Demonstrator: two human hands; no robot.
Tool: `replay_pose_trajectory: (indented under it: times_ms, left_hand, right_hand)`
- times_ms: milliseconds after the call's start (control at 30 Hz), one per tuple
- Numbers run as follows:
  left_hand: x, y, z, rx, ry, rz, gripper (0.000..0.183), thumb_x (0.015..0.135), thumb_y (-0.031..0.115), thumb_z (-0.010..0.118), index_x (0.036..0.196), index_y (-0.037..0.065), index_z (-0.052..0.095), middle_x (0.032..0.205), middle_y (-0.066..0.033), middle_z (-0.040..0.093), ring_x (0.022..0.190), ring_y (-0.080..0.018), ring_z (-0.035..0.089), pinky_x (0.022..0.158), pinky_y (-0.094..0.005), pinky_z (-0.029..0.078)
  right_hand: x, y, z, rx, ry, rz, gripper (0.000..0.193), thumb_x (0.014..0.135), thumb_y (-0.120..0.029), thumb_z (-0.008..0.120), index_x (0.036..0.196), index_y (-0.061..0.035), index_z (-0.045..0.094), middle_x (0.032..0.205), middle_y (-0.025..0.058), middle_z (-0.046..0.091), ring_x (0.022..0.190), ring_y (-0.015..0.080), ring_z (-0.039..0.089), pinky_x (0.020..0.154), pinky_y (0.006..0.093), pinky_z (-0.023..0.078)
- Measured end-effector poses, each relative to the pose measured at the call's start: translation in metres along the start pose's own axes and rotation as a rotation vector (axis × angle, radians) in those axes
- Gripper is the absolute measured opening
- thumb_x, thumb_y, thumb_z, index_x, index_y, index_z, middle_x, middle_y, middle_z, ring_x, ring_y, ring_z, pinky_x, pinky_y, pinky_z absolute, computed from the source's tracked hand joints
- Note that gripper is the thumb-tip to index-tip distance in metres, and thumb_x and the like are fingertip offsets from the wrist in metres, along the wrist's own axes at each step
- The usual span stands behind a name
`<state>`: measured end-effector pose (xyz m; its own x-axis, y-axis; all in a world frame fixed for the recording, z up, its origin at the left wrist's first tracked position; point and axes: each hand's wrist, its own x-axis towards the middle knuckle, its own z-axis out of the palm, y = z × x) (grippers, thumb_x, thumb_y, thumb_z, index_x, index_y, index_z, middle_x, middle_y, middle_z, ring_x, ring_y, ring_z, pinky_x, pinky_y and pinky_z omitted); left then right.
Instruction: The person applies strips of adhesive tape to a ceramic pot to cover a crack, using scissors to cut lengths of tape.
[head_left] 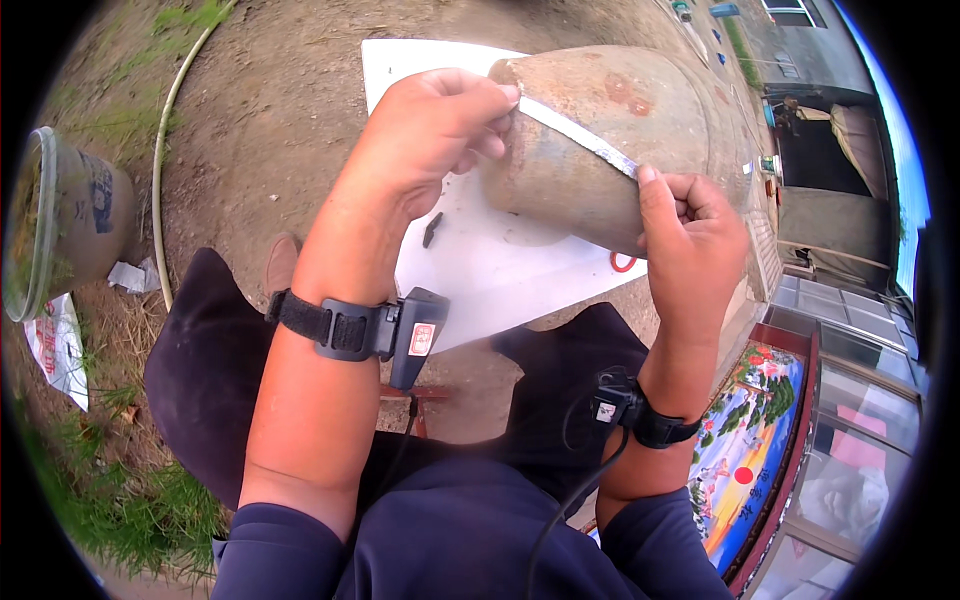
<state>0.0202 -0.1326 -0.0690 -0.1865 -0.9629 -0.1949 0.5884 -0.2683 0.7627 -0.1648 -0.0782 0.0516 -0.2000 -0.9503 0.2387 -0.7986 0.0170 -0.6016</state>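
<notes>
A narrow, flat whitish strip is stretched between my two hands, slanting down to the right. It looks like a thin band or blade; its material is unclear. My left hand pinches the upper left end between thumb and fingers. At the lower right end, my right hand pinches it the same way. Directly behind the strip lies a large grey-brown cylinder with rusty-looking patches, on its side. I cannot tell whether the strip touches it. Under the cylinder is a white board.
A small dark piece lies on the board. Left of me are a pale hose, a translucent bucket, a crumpled white bag and grass. At right stand a colourful painted panel and glazed windows.
</notes>
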Motion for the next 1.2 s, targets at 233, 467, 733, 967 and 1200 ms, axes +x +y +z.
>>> replay_pose_trajectory:
  times_ms: [233, 467, 733, 967, 1200]
  left_hand:
    - [0.0001, -0.0002, 0.0010, 0.011, 0.001, 0.013, 0.017, 0.092, 0.023, 0.075, 0.089, 0.009, 0.067, 0.080, 0.0015, 0.066, 0.063, -0.0045, 0.061, 0.049, -0.0190, 0.035]
    - [0.0000, 0.0008, -0.0009, 0.016, 0.015, 0.015, 0.024, 0.087, 0.025, 0.076, 0.090, 0.003, 0.069, 0.080, -0.0047, 0.068, 0.067, -0.0103, 0.063, 0.056, -0.0238, 0.041]
    - [-0.0020, 0.0015, 0.0014, 0.009, 0.017, -0.003, 0.016, 0.093, 0.023, 0.074, 0.088, 0.009, 0.067, 0.077, 0.0026, 0.065, 0.063, -0.0043, 0.059, 0.051, -0.0195, 0.036]
    - [-0.0023, 0.0015, 0.0003, 0.022, 0.020, 0.011, 0.015, 0.093, 0.022, 0.074, 0.088, 0.009, 0.068, 0.077, 0.0023, 0.065, 0.062, -0.0043, 0.059, 0.051, -0.0191, 0.037]
    - [-0.0021, 0.0023, -0.0005, 0.023, 0.021, 0.009, 0.015, 0.093, 0.022, 0.073, 0.088, 0.009, 0.068, 0.077, 0.0019, 0.065, 0.062, -0.0045, 0.059, 0.051, -0.0192, 0.037]
  right_hand:
    - [-0.0010, 0.0004, 0.0038, -0.152, 0.056, -0.090, 0.021, 0.086, -0.016, 0.079, 0.079, 0.0012, 0.069, 0.060, 0.0016, 0.059, 0.054, 0.0061, 0.048, 0.051, 0.0252, 0.040]
    - [-0.0023, -0.0016, 0.0057, -0.190, 0.061, -0.073, 0.023, 0.084, -0.017, 0.080, 0.077, 0.0000, 0.068, 0.060, 0.0028, 0.060, 0.053, 0.0077, 0.050, 0.051, 0.0266, 0.041]
    - [-0.0029, 0.0004, 0.0026, -0.128, 0.022, -0.014, 0.023, 0.086, -0.018, 0.079, 0.078, 0.0009, 0.069, 0.060, 0.0039, 0.062, 0.054, 0.0083, 0.052, 0.053, 0.0268, 0.044]
    - [-0.0035, -0.0017, 0.0065, -0.227, 0.050, -0.090, 0.022, 0.086, -0.018, 0.078, 0.078, 0.0004, 0.070, 0.060, 0.0051, 0.062, 0.054, 0.0089, 0.053, 0.054, 0.0274, 0.045]
    - [-0.0018, -0.0019, 0.0057, -0.164, 0.051, -0.051, 0.023, 0.085, -0.018, 0.078, 0.077, 0.0008, 0.069, 0.059, 0.0061, 0.062, 0.053, 0.0096, 0.053, 0.054, 0.0280, 0.044]
